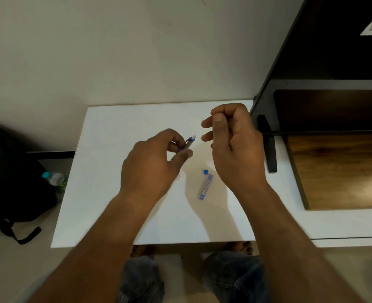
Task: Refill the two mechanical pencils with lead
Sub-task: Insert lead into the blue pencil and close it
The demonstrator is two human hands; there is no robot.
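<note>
**Above the white table (106, 182), a pencil angled for loading**

The left hand (152, 167) pinches the mechanical pencil (189, 145) clear of the table. Its long axis slants away and rightward, white eraser end towards the right hand (235, 147), probably for feeding there. The right thumb presses a curled forefinger; I cannot tell whether it holds a lead. The lead case (206, 187) lies uncapped, its blue cap (206, 171) just beside it.

Bare forearms (106, 232); faded blue-grey jeans (141, 278) (creased); bare feet (239, 247).
</note>
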